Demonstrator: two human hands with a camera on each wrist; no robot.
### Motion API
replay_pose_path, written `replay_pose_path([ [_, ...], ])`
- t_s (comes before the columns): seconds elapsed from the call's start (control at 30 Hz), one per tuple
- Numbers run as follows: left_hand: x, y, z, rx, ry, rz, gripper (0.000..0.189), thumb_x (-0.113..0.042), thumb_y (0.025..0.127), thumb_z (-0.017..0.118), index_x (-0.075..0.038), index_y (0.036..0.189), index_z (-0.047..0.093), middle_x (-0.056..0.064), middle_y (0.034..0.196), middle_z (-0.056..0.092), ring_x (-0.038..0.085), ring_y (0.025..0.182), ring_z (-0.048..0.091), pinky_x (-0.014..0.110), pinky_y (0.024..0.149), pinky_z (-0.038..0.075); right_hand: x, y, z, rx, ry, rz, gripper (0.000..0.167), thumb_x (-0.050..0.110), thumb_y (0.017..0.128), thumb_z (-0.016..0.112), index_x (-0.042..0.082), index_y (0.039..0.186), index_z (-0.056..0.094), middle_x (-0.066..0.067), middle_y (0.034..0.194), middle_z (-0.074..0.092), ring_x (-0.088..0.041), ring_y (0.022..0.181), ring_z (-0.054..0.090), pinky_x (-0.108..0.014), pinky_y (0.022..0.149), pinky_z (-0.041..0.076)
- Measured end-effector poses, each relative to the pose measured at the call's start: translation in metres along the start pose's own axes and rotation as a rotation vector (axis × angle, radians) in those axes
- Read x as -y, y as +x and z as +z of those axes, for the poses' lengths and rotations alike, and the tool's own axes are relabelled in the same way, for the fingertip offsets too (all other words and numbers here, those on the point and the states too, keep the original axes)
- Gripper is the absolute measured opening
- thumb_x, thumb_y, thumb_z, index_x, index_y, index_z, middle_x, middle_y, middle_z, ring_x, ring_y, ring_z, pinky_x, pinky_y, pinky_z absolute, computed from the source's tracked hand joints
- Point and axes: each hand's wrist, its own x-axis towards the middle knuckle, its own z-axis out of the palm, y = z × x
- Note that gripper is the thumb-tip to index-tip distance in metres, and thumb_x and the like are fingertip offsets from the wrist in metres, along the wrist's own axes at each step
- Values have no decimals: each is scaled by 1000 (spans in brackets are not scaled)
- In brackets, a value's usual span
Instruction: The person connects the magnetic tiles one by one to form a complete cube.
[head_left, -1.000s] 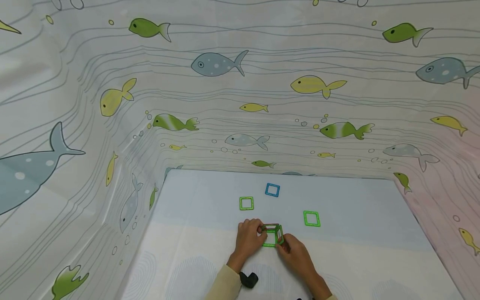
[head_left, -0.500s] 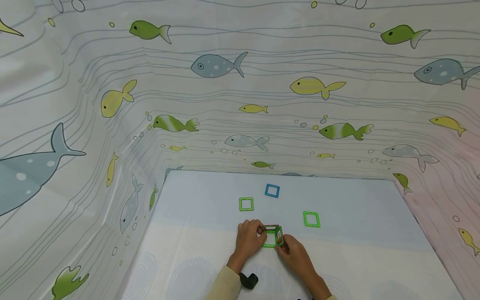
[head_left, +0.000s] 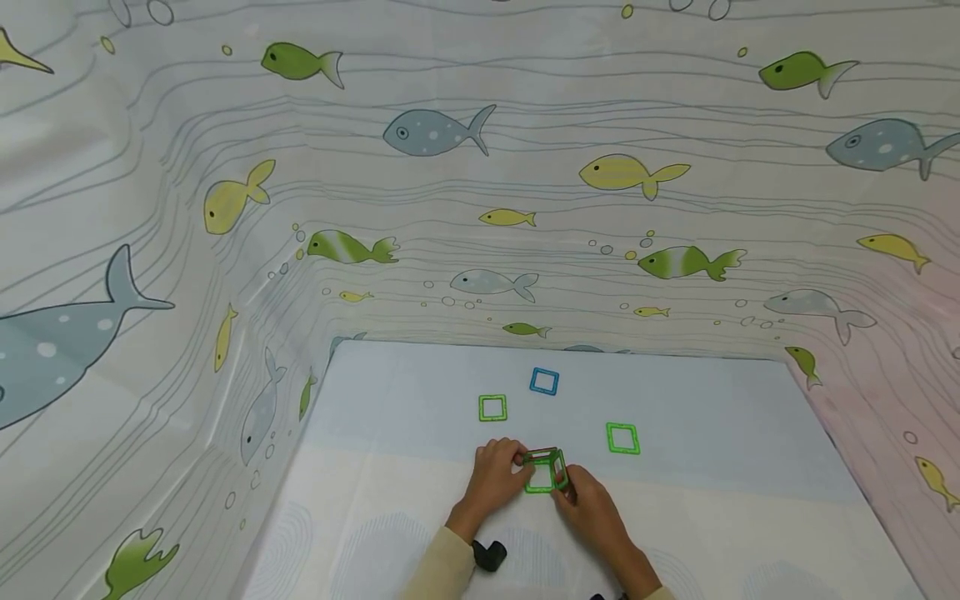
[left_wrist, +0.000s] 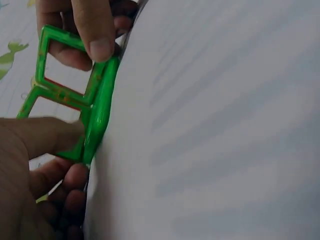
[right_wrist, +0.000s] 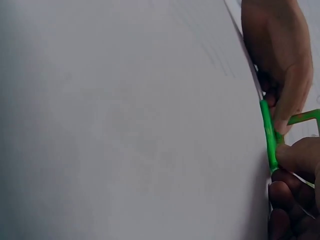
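Observation:
Near the middle of the table stands a small box of joined square frame tiles (head_left: pixel 538 490). Its green base tile lies flat, a green tile (head_left: pixel 559 468) rises on the right, and a red-edged tile (head_left: pixel 542 453) stands at the back. My left hand (head_left: pixel 497 473) pinches the left side of the box; in the left wrist view its thumb (left_wrist: pixel 55 136) presses on a green frame. On the other side, my right hand (head_left: pixel 594 505) grips the right tile between thumb and fingers. Fingers partly hide both sides of the box.
Beyond the hands lie separate flat frame tiles: a green one (head_left: pixel 492 408), a blue one (head_left: pixel 544 382) and another green one (head_left: pixel 623 438) to the right. Fish-patterned cloth walls (head_left: pixel 555 242) enclose the table (head_left: pixel 390 400) at the back and sides.
The left wrist and sleeve have shifted slightly left. The back tile's top edge looks a little more tilted; both hands keep their hold, and the loose tiles have stayed in place.

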Motion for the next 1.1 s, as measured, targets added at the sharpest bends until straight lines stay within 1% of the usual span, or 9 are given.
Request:
replay_pose_path([
  [0.13,6,0,-9,122,-77,10,33,-46,89,72,-22,111,70,-10,93,61,4,85,46,29,80,32,0,1,-4,8,-6,-11,22,3,81,78,12,94,63,8,79,56,-1,68,48,-20,59,45],
  [0.23,7,0,-15,174,-154,11,38,-49,94,64,-23,120,68,-9,101,63,6,92,52,31,83,34,-1,2,-6,17,-11,-7,22,2,81,79,12,93,63,7,79,56,-1,68,48,-20,59,45],
  [0.37,6,3,-20,171,-252,-18,39,-45,105,44,-20,123,67,-4,111,68,15,107,60,40,93,38,-1,6,-9,31,-20,15,22,4,81,79,12,94,63,8,79,56,-2,67,47,-20,58,43],
  [0.47,5,6,-21,151,-295,-43,43,-42,108,35,-18,120,68,-2,110,70,21,113,61,47,98,37,-2,8,-13,38,-26,13,22,5,82,78,11,98,63,9,80,57,-3,66,46,-20,57,42],
  [0.53,5,7,-21,141,-297,-46,40,-39,108,36,-18,118,68,-3,107,70,21,111,62,49,99,37,-3,9,-15,44,-38,15,24,6,83,78,11,102,64,9,81,57,-3,66,46,-20,57,41],
  [0.63,5,7,-20,126,-290,-35,32,-33,107,43,-17,117,69,-2,106,71,19,108,63,48,97,39,-4,12,-18,51,-64,17,28,8,84,78,12,109,65,10,83,59,-3,67,46,-20,58,40],
  [0.77,5,7,-17,108,-248,-23,23,-26,104,52,-18,116,70,-3,105,71,13,98,62,41,92,41,-5,16,-20,63,-87,9,32,8,85,78,12,114,65,9,85,61,-3,67,47,-21,58,40],
  [0.93,5,6,-13,92,-229,-42,20,-26,102,56,-22,115,71,-7,101,70,7,90,58,37,89,38,-6,21,-19,69,-105,-3,32,9,86,77,14,116,66,8,92,66,-4,74,51,-23,65,44],
  [1.1,5,6,-11,76,-239,-30,18,-25,99,62,-22,114,71,-7,98,70,4,87,59,36,88,38,-7,26,-17,69,-143,-21,33,10,87,77,17,117,67,7,99,69,-5,82,55,-29,72,48],
])
